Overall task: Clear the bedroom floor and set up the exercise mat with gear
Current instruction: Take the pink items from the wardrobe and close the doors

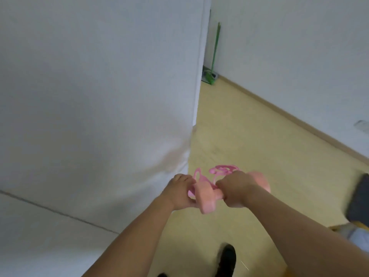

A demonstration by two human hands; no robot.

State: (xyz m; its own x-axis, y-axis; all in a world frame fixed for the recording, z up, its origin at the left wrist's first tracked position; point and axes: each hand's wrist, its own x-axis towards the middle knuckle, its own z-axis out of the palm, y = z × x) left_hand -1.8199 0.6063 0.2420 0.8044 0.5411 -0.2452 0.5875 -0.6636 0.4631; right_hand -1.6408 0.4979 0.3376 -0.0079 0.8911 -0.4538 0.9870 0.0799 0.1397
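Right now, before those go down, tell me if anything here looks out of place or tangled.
The pink jump rope is bunched in loose loops over the pink dumbbell, which the right hand grips by the handle; the left hand holds the rope's end. A green broom leans in the far corner. Nothing looks spilled or broken.

pale yellow floor (249,136), white walls (289,47), white-sheeted bed (89,96) (green broom (214,54) cornered)

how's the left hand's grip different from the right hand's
The right hand is wrapped in a fist round the pink dumbbell's handle; the left hand only pinches a pink cord beside the dumbbell's end. The right hand sits slightly higher and farther forward. Both are shut on pink gear above the yellow floor.
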